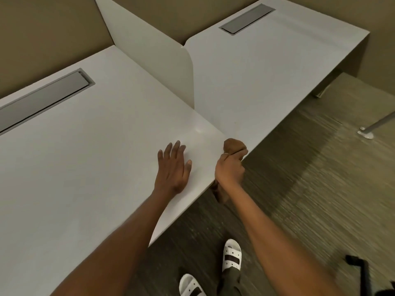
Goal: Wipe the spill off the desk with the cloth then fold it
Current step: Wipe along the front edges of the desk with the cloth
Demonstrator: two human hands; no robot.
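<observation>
A white desk (85, 157) fills the left and middle of the head view. My left hand (174, 167) lies flat on it near the front right corner, fingers apart, holding nothing. My right hand (229, 169) is closed in a fist at the desk's front edge, gripping a brown cloth (234, 145). The cloth bunches above the fist, and a second bit hangs below the wrist, off the desk edge. A faint glossy patch (198, 130) shows on the desk just beyond my hands; whether it is liquid I cannot tell.
A white divider panel (154, 56) stands between this desk and a second white desk (267, 71) on the right. Each desk has a grey cable flap (42, 99) at the back. Carpet floor (310, 199), my sandalled feet and a dark object at bottom right lie below.
</observation>
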